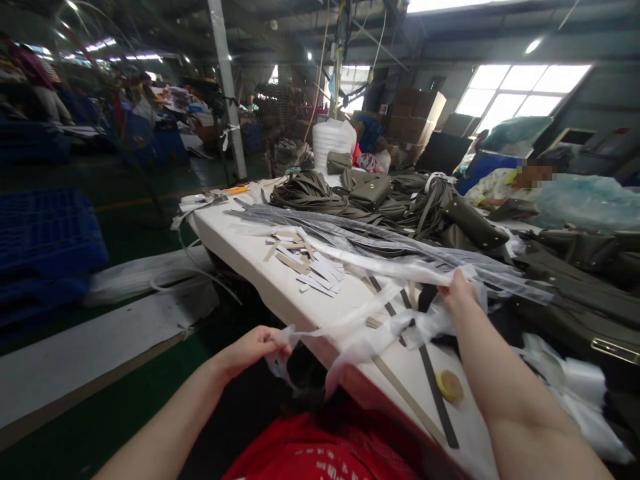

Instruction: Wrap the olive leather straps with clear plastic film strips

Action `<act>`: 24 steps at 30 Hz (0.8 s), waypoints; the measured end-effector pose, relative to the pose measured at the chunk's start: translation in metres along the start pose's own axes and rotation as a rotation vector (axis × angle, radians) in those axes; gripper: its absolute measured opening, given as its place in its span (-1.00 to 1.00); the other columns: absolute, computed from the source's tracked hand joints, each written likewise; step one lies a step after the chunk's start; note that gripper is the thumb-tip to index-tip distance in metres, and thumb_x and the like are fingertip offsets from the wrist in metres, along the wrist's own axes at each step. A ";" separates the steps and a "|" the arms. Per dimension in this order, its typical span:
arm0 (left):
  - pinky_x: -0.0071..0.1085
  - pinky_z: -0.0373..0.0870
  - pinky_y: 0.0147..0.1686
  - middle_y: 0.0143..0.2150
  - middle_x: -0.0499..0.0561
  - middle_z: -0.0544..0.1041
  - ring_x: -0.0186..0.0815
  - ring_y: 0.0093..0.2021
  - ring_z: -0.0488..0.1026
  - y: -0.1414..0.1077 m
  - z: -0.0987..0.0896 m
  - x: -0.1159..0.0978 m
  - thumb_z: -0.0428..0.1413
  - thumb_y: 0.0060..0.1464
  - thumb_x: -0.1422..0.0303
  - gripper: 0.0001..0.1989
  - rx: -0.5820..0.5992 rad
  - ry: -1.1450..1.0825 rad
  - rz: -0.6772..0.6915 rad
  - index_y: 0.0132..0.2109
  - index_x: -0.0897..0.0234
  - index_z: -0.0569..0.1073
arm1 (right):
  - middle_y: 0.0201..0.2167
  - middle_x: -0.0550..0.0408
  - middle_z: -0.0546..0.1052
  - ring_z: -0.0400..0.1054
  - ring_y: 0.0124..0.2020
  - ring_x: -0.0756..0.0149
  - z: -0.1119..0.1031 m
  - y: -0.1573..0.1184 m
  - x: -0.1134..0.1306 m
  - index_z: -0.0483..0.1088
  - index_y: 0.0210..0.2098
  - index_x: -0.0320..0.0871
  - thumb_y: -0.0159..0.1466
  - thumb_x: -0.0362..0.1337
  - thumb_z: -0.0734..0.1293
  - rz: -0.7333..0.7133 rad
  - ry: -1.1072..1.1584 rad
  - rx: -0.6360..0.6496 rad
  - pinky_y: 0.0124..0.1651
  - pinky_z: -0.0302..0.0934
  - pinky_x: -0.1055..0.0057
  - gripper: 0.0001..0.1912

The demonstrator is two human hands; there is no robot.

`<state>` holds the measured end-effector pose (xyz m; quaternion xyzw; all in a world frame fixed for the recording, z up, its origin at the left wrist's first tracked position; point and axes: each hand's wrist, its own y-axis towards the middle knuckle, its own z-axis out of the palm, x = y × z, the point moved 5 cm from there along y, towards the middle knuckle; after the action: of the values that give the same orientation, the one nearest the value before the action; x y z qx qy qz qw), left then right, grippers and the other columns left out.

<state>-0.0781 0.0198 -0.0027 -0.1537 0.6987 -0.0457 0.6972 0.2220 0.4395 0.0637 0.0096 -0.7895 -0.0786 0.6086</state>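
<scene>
My left hand [267, 341] is closed on one end of a thin translucent white plastic strip [345, 320], just off the near edge of the white table [240, 257]. Over the table, my right hand [457, 290] grips crumpled translucent plastic, beside long clear plastic sleeves [400, 240]. Between the hands the plastic stretches above dark olive straps [433, 387] lying on the table. A yellow tape roll [450, 387] rests near my right forearm. Small white and tan strips [300, 260] form a loose pile left of the sleeves.
Olive strap bundles [310, 190] and bags [367, 190] cover the table's far side. A person [500, 183] is behind them at the right. Blue pallets [45, 247] and a long white board [100, 353] lie to the left. White plastic wrap [565, 380] is at lower right.
</scene>
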 end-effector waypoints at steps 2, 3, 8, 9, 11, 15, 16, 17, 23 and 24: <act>-0.40 0.39 -0.26 -0.37 0.08 0.61 -0.25 -0.35 0.49 -0.007 -0.023 0.003 0.25 -0.01 0.01 -0.59 -0.149 -0.063 0.031 -0.34 0.34 0.61 | -0.37 -0.38 0.54 0.51 -0.28 0.09 -0.005 -0.005 0.006 0.45 -0.32 -0.36 0.35 0.08 0.04 0.001 -0.103 0.102 -0.31 0.30 0.21 -0.37; -0.37 0.39 -0.20 -0.35 0.08 0.62 -0.24 -0.31 0.49 -0.009 -0.031 0.005 0.26 -0.02 0.02 -0.60 -0.207 -0.081 0.040 -0.34 0.33 0.62 | -0.35 -0.40 0.55 0.50 -0.23 0.03 -0.003 -0.017 0.005 0.46 -0.34 -0.35 0.29 0.10 0.18 0.001 -0.154 0.165 -0.25 0.31 0.15 -0.43; -0.21 0.36 -0.03 -0.30 0.12 0.64 -0.16 -0.25 0.51 -0.001 -0.042 0.014 0.31 -0.10 0.05 -0.59 -0.361 -0.173 0.008 -0.30 0.36 0.63 | 0.06 -0.21 0.50 0.27 0.18 -0.09 0.043 -0.161 -0.018 0.50 -0.07 -0.17 -0.21 -0.12 0.61 -0.458 -0.429 0.793 0.22 0.11 0.11 -0.31; -0.20 0.36 -0.02 -0.31 0.13 0.64 -0.16 -0.25 0.52 0.001 -0.040 0.014 0.32 -0.12 0.04 -0.58 -0.373 -0.193 0.006 -0.31 0.36 0.64 | 0.22 -0.19 0.37 0.16 0.28 -0.09 0.052 -0.201 -0.026 0.41 0.11 -0.13 -0.14 -0.11 0.58 -0.697 -0.531 1.028 0.29 0.02 0.08 -0.18; -0.18 0.36 -0.01 -0.32 0.14 0.64 -0.15 -0.26 0.52 0.004 -0.037 0.014 0.33 -0.14 0.04 -0.57 -0.373 -0.215 0.009 -0.32 0.37 0.64 | 0.35 -0.21 0.16 0.01 0.35 -0.11 0.053 -0.250 -0.045 0.20 0.29 -0.14 0.02 -0.14 0.50 -0.960 -0.716 1.164 0.33 -0.07 0.01 -0.12; -0.23 0.40 -0.06 -0.34 0.16 0.64 -0.15 -0.29 0.53 -0.003 -0.045 0.013 0.36 -0.20 0.05 -0.57 -0.393 -0.241 0.017 -0.35 0.37 0.65 | 0.31 -0.27 0.20 0.12 0.29 -0.06 0.039 -0.274 -0.053 0.14 0.29 -0.24 0.23 -0.24 0.36 -1.135 -0.913 1.036 0.26 0.06 0.07 -0.32; -0.26 0.41 -0.08 -0.33 0.16 0.64 -0.16 -0.29 0.53 -0.007 -0.050 0.014 0.37 -0.22 0.06 -0.57 -0.422 -0.258 0.022 -0.35 0.37 0.65 | 0.25 -0.28 0.29 0.22 0.22 -0.04 0.035 -0.274 -0.051 0.20 0.24 -0.25 0.26 -0.24 0.33 -1.127 -0.958 0.991 0.21 0.13 0.09 -0.41; -0.29 0.42 -0.09 -0.33 0.17 0.64 -0.17 -0.29 0.53 -0.011 -0.056 0.014 0.39 -0.24 0.07 -0.57 -0.459 -0.280 0.032 -0.34 0.37 0.65 | 0.16 -0.29 0.38 0.31 0.11 -0.03 0.032 -0.274 -0.050 0.27 0.16 -0.26 0.30 -0.22 0.30 -1.098 -1.017 0.961 0.12 0.20 0.12 -0.53; -0.37 0.47 -0.21 -0.36 0.15 0.62 -0.19 -0.32 0.54 -0.032 -0.081 0.014 0.44 -0.35 0.09 -0.55 -0.614 -0.396 0.064 -0.38 0.39 0.65 | -0.34 -0.11 0.57 0.47 -0.34 0.14 0.030 -0.278 -0.043 0.42 -0.22 -0.19 0.37 -0.19 0.22 -0.783 -1.219 1.150 -0.32 0.23 0.35 -0.78; -0.38 0.47 -0.22 -0.36 0.16 0.62 -0.19 -0.32 0.54 -0.034 -0.082 0.014 0.44 -0.36 0.09 -0.54 -0.620 -0.397 0.063 -0.38 0.39 0.65 | -0.40 -0.04 0.57 0.47 -0.38 0.17 0.032 -0.267 -0.037 0.44 -0.29 -0.17 0.33 -0.16 0.28 -0.781 -1.205 1.202 -0.35 0.21 0.39 -0.79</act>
<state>-0.1540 -0.0283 -0.0046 -0.3417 0.5349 0.2203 0.7406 0.1792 0.1832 -0.0158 0.5449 -0.8207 0.1522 -0.0800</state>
